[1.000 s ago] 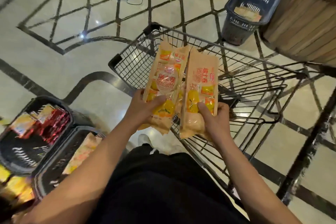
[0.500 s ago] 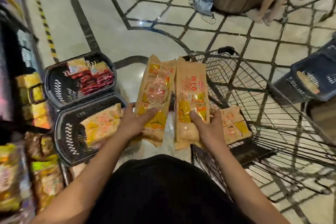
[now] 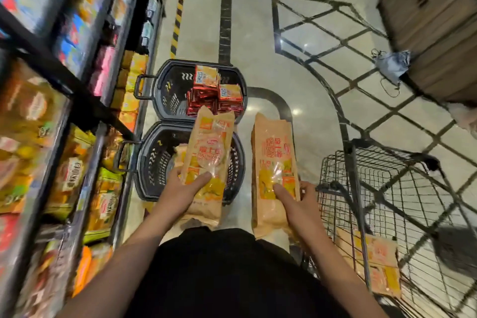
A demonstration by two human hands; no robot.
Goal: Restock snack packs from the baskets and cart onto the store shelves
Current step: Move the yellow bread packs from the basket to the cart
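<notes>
we've got a pack (image 3: 209,160) gripped in our left hand (image 3: 180,188) and another pack (image 3: 273,173) in the right hand (image 3: 296,201), mid-carry; next, probably slot both onto the shelves (image 3: 77,100).

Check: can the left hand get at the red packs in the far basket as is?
Probably not yet. The left hand grips a snack pack, so it isn't free. The red packs lie uncovered in the far basket, nothing over them.

Blurred shelf packs (image 3: 31,111), labels unreadable; cart (image 3: 387,188) edge-cropped.
</notes>
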